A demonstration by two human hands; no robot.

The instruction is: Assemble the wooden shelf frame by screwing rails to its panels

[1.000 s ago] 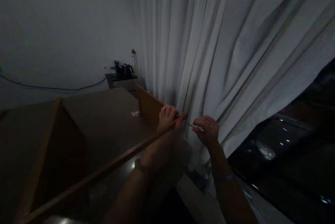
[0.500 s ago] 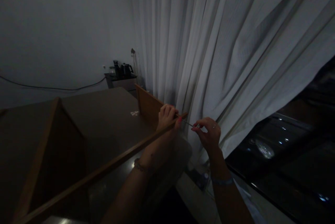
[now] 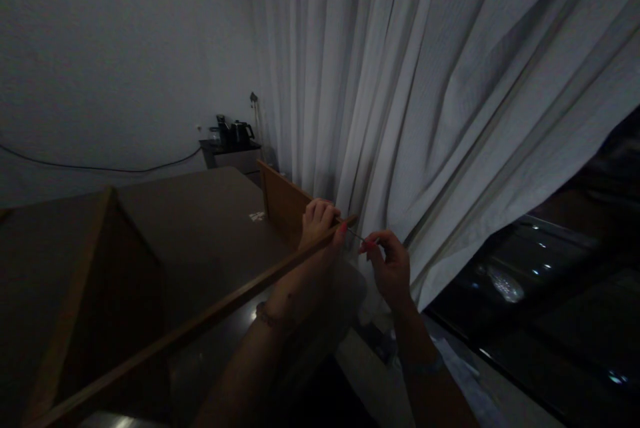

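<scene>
Dim room, white curtain (image 3: pixel 320 81) behind the tabletop (image 3: pixel 210 208): I see the left hand (image 3: pixel 316 223) gripping the wooden rail (image 3: pixel 270 277) near its far end, right hand (image 3: pixel 391 271) pinching a thin metal rod (image 3: pixel 355 235) that spans between both hands.

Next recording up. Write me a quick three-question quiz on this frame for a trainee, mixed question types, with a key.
1. True or false: the left hand holds the wooden rail near the rail's far end.

2. Multiple choice: what hangs behind the hands?
A) a bookshelf
B) a pale curtain
C) a mirror

3. Short answer: which hand pinches the outer end of the thin rod that reaches toward the wooden rail?

Key: 1. True. 2. B. 3. The right hand.
</scene>
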